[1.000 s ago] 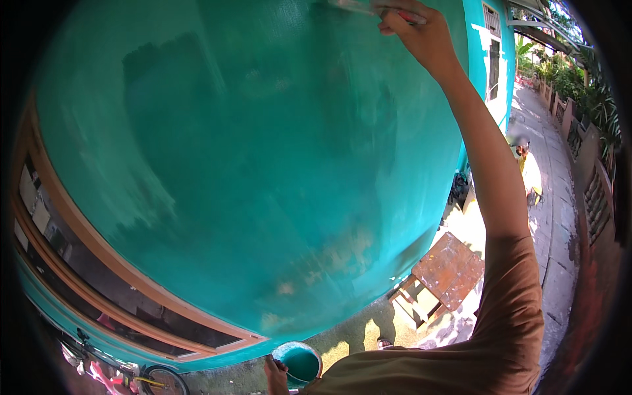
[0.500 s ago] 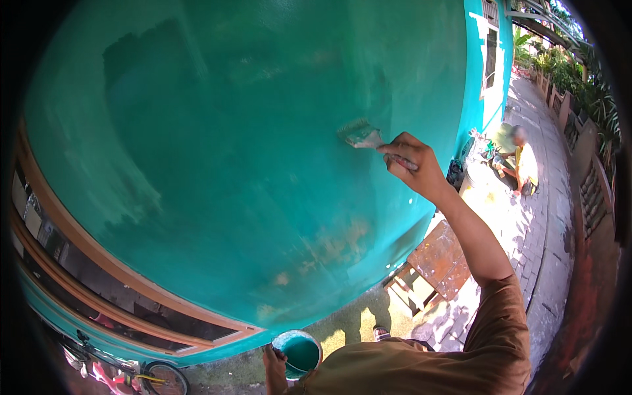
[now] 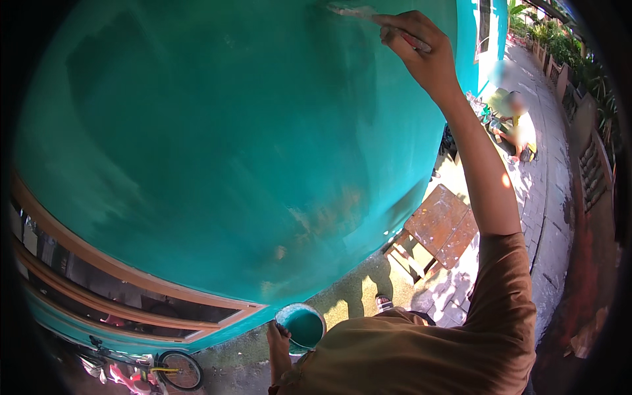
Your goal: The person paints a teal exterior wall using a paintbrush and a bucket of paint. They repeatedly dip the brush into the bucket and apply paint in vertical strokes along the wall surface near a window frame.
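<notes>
High up in the view, my right hand [image 3: 421, 56] is closed round the handle of a paintbrush [image 3: 354, 11], whose bristles are at the green wall [image 3: 230, 145]. Darker, fresh-looking teal covers much of the wall's middle, with paler streaks at the left and brownish worn spots lower down. Low in the view, my left hand [image 3: 279, 337] grips the rim of a bucket [image 3: 308, 329] with teal paint inside. The bucket hangs close to my body, below the wall's lower edge.
A paint-spotted wooden table [image 3: 442, 220] stands right of the wall. Beyond it a person [image 3: 521, 131] sits on the paved path [image 3: 543, 178]. A wood-framed window [image 3: 131, 289] is at lower left, with a bicycle [image 3: 178, 370] below it.
My right hand has moved up the wall with the paintbrush, and the arm is stretched further. The left hand still holds the bucket. The whole view has shifted slightly.
</notes>
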Action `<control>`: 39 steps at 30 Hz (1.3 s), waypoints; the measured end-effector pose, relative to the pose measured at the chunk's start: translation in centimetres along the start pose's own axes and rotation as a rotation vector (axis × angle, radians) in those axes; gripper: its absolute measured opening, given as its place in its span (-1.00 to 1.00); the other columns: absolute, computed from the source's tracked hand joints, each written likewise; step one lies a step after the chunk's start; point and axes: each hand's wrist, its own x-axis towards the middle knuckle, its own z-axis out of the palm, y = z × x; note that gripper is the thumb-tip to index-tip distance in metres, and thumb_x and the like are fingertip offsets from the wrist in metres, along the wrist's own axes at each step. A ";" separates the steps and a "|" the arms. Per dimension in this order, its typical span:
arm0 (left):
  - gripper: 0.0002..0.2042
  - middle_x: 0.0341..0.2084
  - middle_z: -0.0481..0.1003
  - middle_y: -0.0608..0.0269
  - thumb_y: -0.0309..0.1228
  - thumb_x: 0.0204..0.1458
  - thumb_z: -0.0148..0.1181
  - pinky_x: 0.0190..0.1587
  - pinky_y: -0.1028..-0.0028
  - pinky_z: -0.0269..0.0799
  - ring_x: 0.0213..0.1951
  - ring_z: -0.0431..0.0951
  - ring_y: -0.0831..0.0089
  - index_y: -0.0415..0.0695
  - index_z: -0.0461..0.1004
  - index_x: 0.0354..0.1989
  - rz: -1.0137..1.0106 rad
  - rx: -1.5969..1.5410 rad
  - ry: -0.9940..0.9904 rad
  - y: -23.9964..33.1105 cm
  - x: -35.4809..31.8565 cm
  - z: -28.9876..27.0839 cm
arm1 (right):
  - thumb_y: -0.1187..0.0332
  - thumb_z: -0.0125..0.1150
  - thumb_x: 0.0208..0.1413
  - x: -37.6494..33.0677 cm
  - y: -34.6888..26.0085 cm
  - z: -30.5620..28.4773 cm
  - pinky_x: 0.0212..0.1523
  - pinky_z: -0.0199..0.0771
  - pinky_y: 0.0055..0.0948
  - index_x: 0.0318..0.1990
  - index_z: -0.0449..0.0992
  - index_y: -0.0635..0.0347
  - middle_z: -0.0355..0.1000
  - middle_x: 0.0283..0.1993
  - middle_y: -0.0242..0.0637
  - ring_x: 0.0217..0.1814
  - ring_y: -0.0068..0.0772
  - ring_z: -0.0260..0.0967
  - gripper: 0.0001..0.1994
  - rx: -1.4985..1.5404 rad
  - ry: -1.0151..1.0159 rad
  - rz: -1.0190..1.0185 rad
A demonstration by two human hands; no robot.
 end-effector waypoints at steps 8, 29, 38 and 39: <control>-0.78 -0.68 0.22 0.36 -0.25 0.15 0.02 -0.63 0.38 0.14 -0.65 0.27 0.44 -0.01 0.25 -0.50 0.009 -0.001 0.007 -0.6 -0.2 -0.2 | 0.58 0.21 0.00 -17.5 0.5 1.6 -0.23 0.46 -0.49 -0.08 0.61 0.19 0.44 -0.19 -0.22 -0.24 -0.37 0.46 -0.71 0.052 -0.255 0.324; -0.76 -0.71 0.23 0.37 -0.24 0.16 0.01 -0.62 0.38 0.12 -0.66 0.27 0.44 0.00 0.24 -0.52 -0.028 0.054 0.010 0.2 -0.9 1.8 | 0.30 0.03 0.29 -44.4 6.4 2.9 -0.32 0.66 -0.31 0.00 0.40 0.42 0.47 -0.29 0.04 -0.38 -0.17 0.55 -0.69 0.366 0.538 1.509; -0.75 -0.71 0.20 0.39 -0.22 0.17 0.01 -0.61 0.36 0.12 -0.66 0.25 0.46 0.01 0.21 -0.53 0.013 0.021 0.001 -0.4 -0.9 -0.2 | 0.25 0.02 0.29 -33.8 7.4 2.0 -0.27 0.63 -0.33 0.01 0.39 0.53 0.49 -0.30 0.02 -0.37 -0.23 0.53 -0.60 0.566 0.637 1.230; -0.74 -0.71 0.20 0.39 -0.22 0.17 0.01 -0.61 0.36 0.12 -0.67 0.24 0.46 0.01 0.21 -0.53 0.014 0.027 0.000 -0.5 -0.9 -0.1 | 0.25 0.01 0.29 -34.3 7.6 1.9 -0.26 0.63 -0.33 0.01 0.39 0.52 0.49 -0.30 0.02 -0.37 -0.24 0.53 -0.61 0.581 0.649 1.232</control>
